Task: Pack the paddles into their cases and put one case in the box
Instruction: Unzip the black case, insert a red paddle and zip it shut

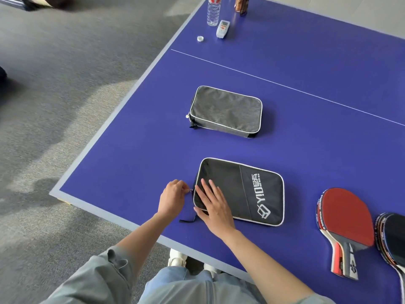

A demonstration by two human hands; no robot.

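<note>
A black paddle case (252, 191) with white lettering lies flat near the table's front edge. My right hand (212, 207) rests flat on its left end, fingers spread. My left hand (173, 197) pinches the zipper pull at the case's left side. A grey paddle case (226, 110) lies closed further back. To the right, a red-faced paddle (345, 224) lies on the table, and a black-faced paddle (393, 240) lies beside it, cut off by the frame edge. No box is in view.
The blue table (135, 150) has its corner at the left, with grey carpet (65, 106) beyond. At the far edge stand a water bottle (213, 10), its cap (200, 38), a remote control (223, 28) and a brown container (241, 5).
</note>
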